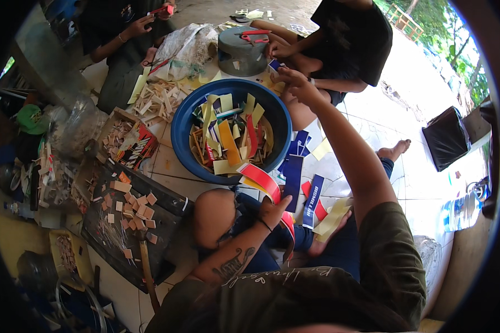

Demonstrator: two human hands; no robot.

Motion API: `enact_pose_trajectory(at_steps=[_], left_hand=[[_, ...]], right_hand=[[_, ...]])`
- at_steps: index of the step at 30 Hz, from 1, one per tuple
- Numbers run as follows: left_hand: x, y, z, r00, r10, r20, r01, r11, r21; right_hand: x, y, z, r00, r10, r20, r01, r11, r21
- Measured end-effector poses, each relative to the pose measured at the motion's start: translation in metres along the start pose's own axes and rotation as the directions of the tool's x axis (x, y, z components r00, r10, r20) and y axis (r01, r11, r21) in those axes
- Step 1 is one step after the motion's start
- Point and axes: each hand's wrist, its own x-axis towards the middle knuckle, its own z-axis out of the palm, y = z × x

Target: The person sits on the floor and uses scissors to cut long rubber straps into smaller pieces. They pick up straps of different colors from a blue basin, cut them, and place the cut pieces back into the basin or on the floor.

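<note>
My left hand [275, 211] is closed over my lap on a blue strip [292, 183] and a curled red-and-yellow strip [262, 180]. Stretched forward, my right hand [298, 84] has its fingertips at a small blue card [276, 65] with a pale edge. A co-worker's hand [281, 50] is close to the same card. Beside my legs lie another blue strip [313, 202] with white lettering, red pieces and a pale yellow strip [333, 217]. In front of me stands a blue tub [176, 119] holding wooden pieces and coloured strips.
Wooden blocks [139, 211] lie on a black board [108, 233] to my left. Thin wood sticks [158, 100] are heaped beyond it. Red scissors [254, 33] rest on an upturned grey bucket [241, 55]. Two people sit across from me. A water bottle [464, 213] stands far right.
</note>
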Motion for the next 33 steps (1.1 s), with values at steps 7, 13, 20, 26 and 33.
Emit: enact_pose_trajectory(at_steps=[7, 13, 20, 26, 33], left_hand=[[0.006, -0.01, 0.0, 0.997, 0.06, 0.04, -0.064, 0.993, 0.095], [0.003, 0.004, 0.0, 0.998, 0.018, 0.053, -0.021, 0.998, 0.055], [-0.001, 0.011, 0.001, 0.999, 0.041, -0.015, -0.04, 0.998, 0.054], [0.001, 0.004, 0.006, 0.997, 0.073, 0.017, -0.073, 0.997, 0.04], [0.001, 0.009, 0.002, 0.994, 0.082, -0.079, -0.088, 0.993, -0.079]], right_hand=[[0.062, 0.023, 0.023, 0.96, 0.278, 0.042, -0.248, 0.908, -0.336], [0.06, -0.012, 0.018, 0.896, 0.337, 0.29, -0.241, 0.916, -0.32], [-0.03, -0.102, 0.0, 0.504, 0.492, 0.71, -0.012, 0.826, -0.564], [-0.091, -0.126, -0.025, 0.323, 0.466, 0.824, -0.175, 0.885, -0.432], [-0.096, -0.126, -0.051, 0.585, 0.458, 0.67, -0.2, 0.881, -0.428]])
